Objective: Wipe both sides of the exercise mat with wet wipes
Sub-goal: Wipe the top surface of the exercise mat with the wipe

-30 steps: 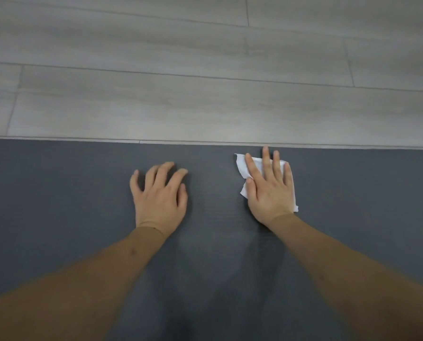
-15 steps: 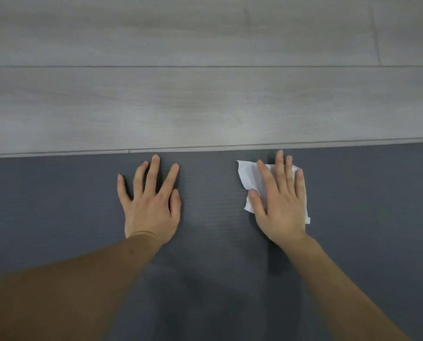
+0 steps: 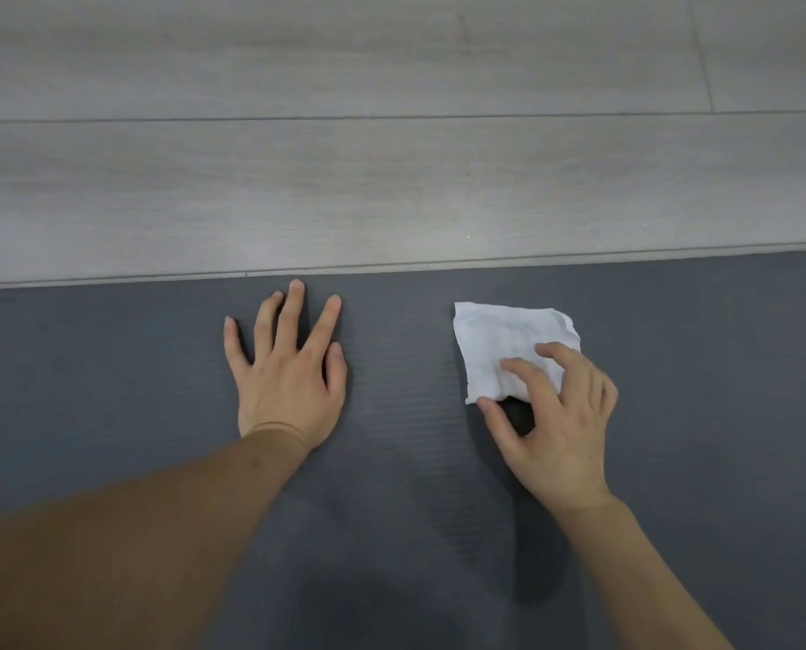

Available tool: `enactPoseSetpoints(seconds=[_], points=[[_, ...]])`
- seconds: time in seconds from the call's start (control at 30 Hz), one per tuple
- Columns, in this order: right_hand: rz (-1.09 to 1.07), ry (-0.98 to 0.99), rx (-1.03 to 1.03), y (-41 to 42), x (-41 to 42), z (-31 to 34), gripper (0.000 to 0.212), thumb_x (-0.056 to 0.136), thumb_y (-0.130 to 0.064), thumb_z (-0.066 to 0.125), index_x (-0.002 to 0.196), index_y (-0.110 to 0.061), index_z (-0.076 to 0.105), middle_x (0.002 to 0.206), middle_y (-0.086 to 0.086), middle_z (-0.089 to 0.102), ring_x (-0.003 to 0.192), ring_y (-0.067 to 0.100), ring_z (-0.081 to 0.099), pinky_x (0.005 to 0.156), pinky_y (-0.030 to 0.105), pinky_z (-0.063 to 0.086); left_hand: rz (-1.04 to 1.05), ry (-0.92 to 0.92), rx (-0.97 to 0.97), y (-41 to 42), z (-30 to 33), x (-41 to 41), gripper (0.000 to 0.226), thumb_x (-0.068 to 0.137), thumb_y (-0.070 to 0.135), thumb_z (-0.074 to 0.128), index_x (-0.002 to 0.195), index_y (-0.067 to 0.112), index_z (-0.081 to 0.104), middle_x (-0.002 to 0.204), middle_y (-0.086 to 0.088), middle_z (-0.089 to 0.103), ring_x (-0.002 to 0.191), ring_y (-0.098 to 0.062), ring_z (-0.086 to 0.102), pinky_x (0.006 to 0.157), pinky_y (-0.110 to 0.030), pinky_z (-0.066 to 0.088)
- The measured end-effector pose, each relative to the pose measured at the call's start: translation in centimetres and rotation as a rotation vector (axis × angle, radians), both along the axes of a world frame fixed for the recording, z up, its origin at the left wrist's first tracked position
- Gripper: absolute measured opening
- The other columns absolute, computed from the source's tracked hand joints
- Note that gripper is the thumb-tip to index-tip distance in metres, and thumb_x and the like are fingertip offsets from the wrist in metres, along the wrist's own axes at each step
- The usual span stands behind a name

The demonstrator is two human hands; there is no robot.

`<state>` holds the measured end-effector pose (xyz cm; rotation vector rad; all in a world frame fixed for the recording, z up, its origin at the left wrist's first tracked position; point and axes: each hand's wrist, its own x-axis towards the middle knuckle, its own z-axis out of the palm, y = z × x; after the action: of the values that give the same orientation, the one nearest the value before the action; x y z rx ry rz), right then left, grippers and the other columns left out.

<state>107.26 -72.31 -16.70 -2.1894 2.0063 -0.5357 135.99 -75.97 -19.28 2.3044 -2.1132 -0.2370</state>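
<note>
- Your left hand (image 3: 288, 372) lies flat, fingers spread, on the dark grey mat (image 3: 110, 377) near its far edge.
- Your right hand (image 3: 555, 415) pinches the near edge of the white wipe (image 3: 499, 340), fingers curled.
- Pale wood floor (image 3: 391, 180) lies beyond.

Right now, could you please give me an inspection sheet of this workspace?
Surface: dark grey exercise mat lies flat on the floor, its far edge straight.
Job's things: white wet wipe, crumpled, lies on the mat near the far edge.
Clutter: nothing seen.
Hands: left hand rests flat on the mat, fingers spread; right hand pinches the wipe's near corner with curled fingers.
Cables: nothing seen.
Surroundings: pale grey wood-plank floor beyond the mat.
</note>
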Motion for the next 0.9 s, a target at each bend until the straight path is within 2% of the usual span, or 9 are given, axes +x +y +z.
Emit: enactPoseSetpoints(seconds=[0.07, 0.13, 0.33, 0.5, 0.57, 0.63, 0.7, 0.8, 0.9], points=[[-0.007, 0.017, 0.009, 0.9, -0.4, 0.1, 0.034, 0.084, -0.039, 0.075, 0.112, -0.020, 0.071, 0.123, 0.003, 0.057, 0.112, 0.026, 0.054, 0.100, 0.040, 0.030, 0.011, 0.008, -0.012, 0.0, 0.0, 0.0, 0.056, 0.099, 0.043, 0.033, 0.154, 0.039, 0.037, 0.167, -0.002, 0.021, 0.152, -0.024, 0.018, 0.120, -0.067, 0.007], [-0.004, 0.042, 0.062, 1.6, -0.9, -0.2, 0.030, 0.086, -0.037, 0.072, 0.112, -0.022, 0.068, 0.118, -0.002, 0.056, 0.110, 0.025, 0.055, 0.097, 0.036, 0.030, 0.013, 0.022, -0.023, 0.0, 0.0, 0.0, 0.055, 0.099, 0.044, 0.033, 0.153, 0.039, 0.039, 0.166, -0.001, 0.023, 0.151, -0.024, 0.018, 0.120, -0.067, 0.007], [-0.025, -0.033, 0.121, 0.9, -1.3, -0.3, 0.007, 0.097, -0.031, 0.069, 0.101, -0.027, 0.072, 0.103, -0.009, 0.061, 0.096, 0.022, 0.057, 0.081, 0.040, 0.042, 0.012, 0.090, -0.038, 0.1, 0.0, 0.2, 0.052, 0.101, 0.046, 0.033, 0.153, 0.042, 0.037, 0.166, 0.001, 0.023, 0.152, -0.021, 0.014, 0.121, -0.065, 0.004], [-0.027, -0.094, 0.308, -0.3, 0.4, 2.5, 0.019, 0.104, -0.043, 0.048, 0.108, -0.039, 0.066, 0.092, -0.020, 0.067, 0.084, 0.009, 0.061, 0.071, 0.031, 0.047, -0.023, 0.136, -0.030, 0.4, 0.1, 0.8, 0.053, 0.103, 0.049, 0.030, 0.156, 0.043, 0.031, 0.169, 0.002, 0.015, 0.154, -0.020, 0.008, 0.122, -0.062, -0.003], [-0.136, -0.112, 0.231, -1.3, 0.4, 2.4, 0.024, 0.104, -0.038, 0.048, 0.123, -0.035, 0.063, 0.105, -0.014, 0.065, 0.098, 0.015, 0.060, 0.075, 0.034, 0.047, -0.054, 0.146, 0.013, 0.4, 0.2, 1.3, 0.055, 0.103, 0.052, 0.029, 0.158, 0.045, 0.024, 0.171, 0.004, 0.008, 0.155, -0.018, 0.003, 0.122, -0.061, -0.007], [-0.249, -0.018, 0.227, -2.4, 0.1, 2.0, 0.039, 0.101, -0.040, 0.055, 0.138, -0.026, 0.057, 0.124, 0.001, 0.055, 0.118, 0.025, 0.050, 0.089, 0.040, 0.046, -0.097, 0.161, 0.081, 0.2, 0.4, 2.0, 0.057, 0.103, 0.055, 0.030, 0.159, 0.047, 0.017, 0.171, 0.006, 0.000, 0.156, -0.016, -0.002, 0.121, -0.060, -0.011], [-0.304, 0.100, 0.294, -3.1, 0.0, 1.4, 0.040, 0.096, -0.043, 0.062, 0.131, -0.021, 0.062, 0.129, 0.006, 0.048, 0.122, 0.029, 0.044, 0.097, 0.042, 0.039, -0.125, 0.186, 0.179, -0.2, 0.8, 2.7, 0.060, 0.103, 0.056, 0.033, 0.159, 0.050, 0.012, 0.171, 0.008, -0.007, 0.156, -0.015, -0.007, 0.121, -0.060, -0.014], [-0.322, 0.068, 0.320, -3.1, 0.9, 1.4, 0.023, 0.097, -0.037, 0.062, 0.111, -0.020, 0.067, 0.124, 0.006, 0.054, 0.119, 0.030, 0.048, 0.097, 0.042, 0.037, -0.112, 0.250, 0.287, -0.9, 1.4, 3.1, 0.064, 0.102, 0.054, 0.042, 0.157, 0.053, 0.010, 0.170, 0.011, -0.013, 0.155, -0.012, -0.011, 0.120, -0.058, -0.017], [-0.248, -0.094, 0.297, -2.2, 2.3, 3.4, 0.012, 0.099, -0.034, 0.055, 0.098, -0.021, 0.056, 0.097, -0.002, 0.064, 0.096, 0.027, 0.060, 0.083, 0.041, 0.045, -0.109, 0.276, 0.302, -1.3, 1.4, 3.0, 0.065, 0.101, 0.053, 0.045, 0.155, 0.056, 0.009, 0.169, 0.013, -0.016, 0.155, -0.011, -0.014, 0.118, -0.057, -0.019]])
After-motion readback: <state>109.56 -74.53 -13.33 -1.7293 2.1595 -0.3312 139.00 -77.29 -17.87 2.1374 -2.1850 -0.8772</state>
